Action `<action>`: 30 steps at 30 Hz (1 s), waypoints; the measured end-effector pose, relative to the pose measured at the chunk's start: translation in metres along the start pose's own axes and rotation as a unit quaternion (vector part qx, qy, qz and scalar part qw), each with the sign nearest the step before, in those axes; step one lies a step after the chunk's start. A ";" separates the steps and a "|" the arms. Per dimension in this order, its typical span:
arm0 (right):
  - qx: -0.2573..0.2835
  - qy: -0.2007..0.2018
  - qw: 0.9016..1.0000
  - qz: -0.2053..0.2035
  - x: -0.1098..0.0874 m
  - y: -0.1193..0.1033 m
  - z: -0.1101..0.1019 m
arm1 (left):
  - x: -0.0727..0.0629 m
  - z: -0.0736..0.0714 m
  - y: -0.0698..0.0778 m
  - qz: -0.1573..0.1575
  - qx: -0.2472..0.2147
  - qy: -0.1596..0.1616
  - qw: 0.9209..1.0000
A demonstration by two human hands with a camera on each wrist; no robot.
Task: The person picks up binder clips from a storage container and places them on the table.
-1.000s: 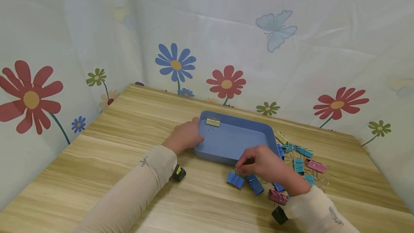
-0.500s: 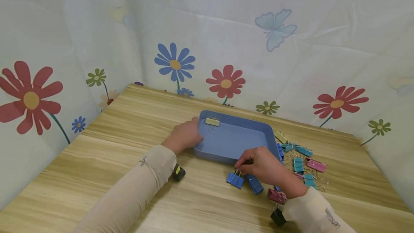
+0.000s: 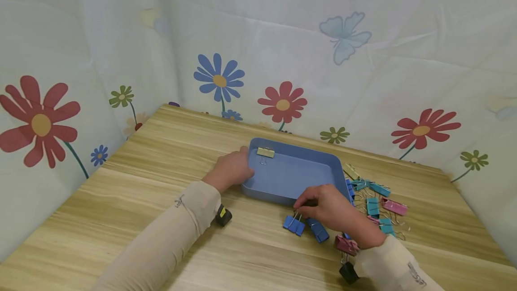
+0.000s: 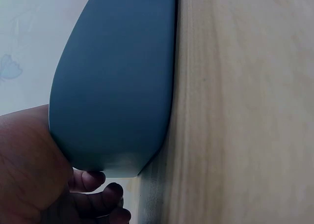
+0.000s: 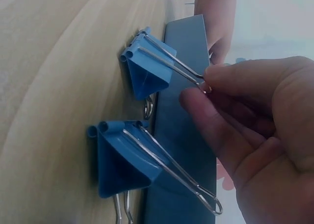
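Note:
My left hand grips the left end of a shallow blue tray; in the left wrist view its fingertips curl at the tray's corner. One pale yellow binder clip lies inside, near the far left corner. In front of the tray, my right hand pinches a wire handle of a blue binder clip between thumb and finger. That clip rests on the table, apart from the tray wall. A second blue binder clip lies right beside it, untouched, under the right hand in the head view.
Right of the tray lie several loose binder clips: teal, pink and yellow. By the right wrist are a dark red clip and a black object. A flowered curtain stands behind the wooden table.
Very little differs. The right forearm has shifted slightly, showing more of the teal and pink clips beside it. The left hand, the tray and the pinched blue clip keep their places.

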State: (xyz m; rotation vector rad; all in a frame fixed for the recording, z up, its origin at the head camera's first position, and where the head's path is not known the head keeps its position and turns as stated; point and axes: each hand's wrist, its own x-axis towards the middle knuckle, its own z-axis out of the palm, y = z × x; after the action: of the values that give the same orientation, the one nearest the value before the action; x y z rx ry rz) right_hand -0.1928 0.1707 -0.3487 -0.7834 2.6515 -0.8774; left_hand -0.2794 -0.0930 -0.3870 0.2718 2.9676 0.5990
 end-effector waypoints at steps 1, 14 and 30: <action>-0.005 0.005 1.000 0.001 0.000 -0.001 0.000 | 0.000 0.000 0.000 0.000 -0.001 0.000 1.000; -0.042 0.045 0.998 0.030 0.005 -0.008 -0.018 | 0.000 0.000 0.001 -0.004 -0.004 -0.006 1.000; -0.034 0.090 0.995 0.025 0.044 -0.025 -0.029 | 0.000 0.001 -0.001 0.009 -0.026 -0.006 1.000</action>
State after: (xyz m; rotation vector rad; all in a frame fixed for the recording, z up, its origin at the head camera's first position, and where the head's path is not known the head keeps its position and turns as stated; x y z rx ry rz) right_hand -0.2299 0.1431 -0.3135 -0.6788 2.8577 -0.8892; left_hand -0.2797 -0.0934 -0.3879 0.2977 2.9361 0.6725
